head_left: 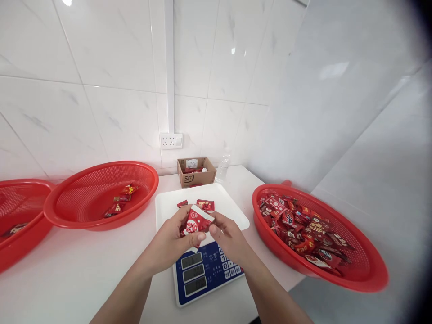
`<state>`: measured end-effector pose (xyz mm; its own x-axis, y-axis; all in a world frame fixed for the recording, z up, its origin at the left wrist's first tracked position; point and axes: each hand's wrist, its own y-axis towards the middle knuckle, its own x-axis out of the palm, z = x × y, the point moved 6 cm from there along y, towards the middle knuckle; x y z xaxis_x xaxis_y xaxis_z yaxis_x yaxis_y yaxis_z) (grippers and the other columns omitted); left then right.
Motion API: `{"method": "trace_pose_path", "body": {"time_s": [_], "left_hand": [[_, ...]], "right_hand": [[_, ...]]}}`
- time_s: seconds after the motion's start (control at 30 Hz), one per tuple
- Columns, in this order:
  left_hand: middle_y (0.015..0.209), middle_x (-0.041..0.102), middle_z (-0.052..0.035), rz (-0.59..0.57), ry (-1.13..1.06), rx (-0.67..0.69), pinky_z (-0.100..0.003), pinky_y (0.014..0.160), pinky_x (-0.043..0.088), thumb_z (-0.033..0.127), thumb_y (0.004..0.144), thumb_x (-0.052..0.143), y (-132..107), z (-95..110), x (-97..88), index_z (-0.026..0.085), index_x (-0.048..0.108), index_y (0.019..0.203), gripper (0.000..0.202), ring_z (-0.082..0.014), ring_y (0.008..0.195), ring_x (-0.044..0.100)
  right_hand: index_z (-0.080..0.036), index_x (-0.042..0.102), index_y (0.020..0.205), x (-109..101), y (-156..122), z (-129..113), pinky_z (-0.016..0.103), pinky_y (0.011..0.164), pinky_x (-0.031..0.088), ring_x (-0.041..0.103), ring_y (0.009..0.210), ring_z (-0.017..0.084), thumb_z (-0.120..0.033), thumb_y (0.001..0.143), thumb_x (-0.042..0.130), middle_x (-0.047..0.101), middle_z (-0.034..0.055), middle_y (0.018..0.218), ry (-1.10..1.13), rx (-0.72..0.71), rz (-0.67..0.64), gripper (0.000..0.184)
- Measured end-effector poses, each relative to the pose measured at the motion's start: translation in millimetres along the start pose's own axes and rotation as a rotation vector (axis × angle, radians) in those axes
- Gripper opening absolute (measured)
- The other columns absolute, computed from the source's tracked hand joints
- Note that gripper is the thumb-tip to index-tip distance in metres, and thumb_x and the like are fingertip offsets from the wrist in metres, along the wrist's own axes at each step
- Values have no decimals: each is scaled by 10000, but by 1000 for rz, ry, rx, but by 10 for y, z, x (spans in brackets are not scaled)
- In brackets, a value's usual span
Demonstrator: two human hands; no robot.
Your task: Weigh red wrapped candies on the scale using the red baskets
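Both hands meet over a digital scale [205, 272] with a blue panel and a white weighing tray [165, 204]. My left hand [173, 238] and my right hand [225, 235] together grip a small red and white packet [196, 220], fingers pinched on its two ends. Two red wrapped sweets [205, 204] lie on the tray just beyond the hands.
A red mesh basket [354, 274] at the right is heaped with red wrapped sweets. Another red basket [77, 211] at the left holds a few sweets, and a third [13, 245] shows at the far left. A cardboard box [196, 173] and a clear bottle [222, 168] stand by the tiled wall.
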<state>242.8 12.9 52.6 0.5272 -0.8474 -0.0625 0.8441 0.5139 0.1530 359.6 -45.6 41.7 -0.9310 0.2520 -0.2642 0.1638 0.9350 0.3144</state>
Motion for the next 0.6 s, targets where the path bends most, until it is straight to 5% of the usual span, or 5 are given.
{"method": "trace_pose_path", "body": {"time_s": [0.23,0.37,0.47,0.6], "left_hand": [[942,615,-23,-68,99,-10,-278,722,440,347,801,635,20,-14,85,212,516,1161,403,-171,828,537],[1067,598,-60,-51,101,-11,-309,782,452,388,847,564,35,-28,32,221,460,1238,437,-183,895,559],[987,610,-61,-18,53,-52,-293,706,458,424,889,478,35,-75,-9,217,424,1267,434,-169,833,569],[956,627,-53,-51,-59,-65,-312,749,461,403,883,504,18,-99,47,242,424,1288,443,-179,858,584]], "right_hand": [[-206,654,963,94,-26,-89,294,787,446,579,874,187,-449,891,467,667,22,951,33,7,-70,314],[-182,656,870,23,-55,-62,262,669,453,574,719,159,-450,888,471,650,16,773,50,25,35,326],[-174,651,854,-9,-88,-14,262,609,463,567,649,155,-503,869,471,640,22,731,109,56,94,375],[-203,616,1084,93,-130,-29,361,867,480,605,971,236,-527,842,508,668,68,1025,163,17,14,419]]}}
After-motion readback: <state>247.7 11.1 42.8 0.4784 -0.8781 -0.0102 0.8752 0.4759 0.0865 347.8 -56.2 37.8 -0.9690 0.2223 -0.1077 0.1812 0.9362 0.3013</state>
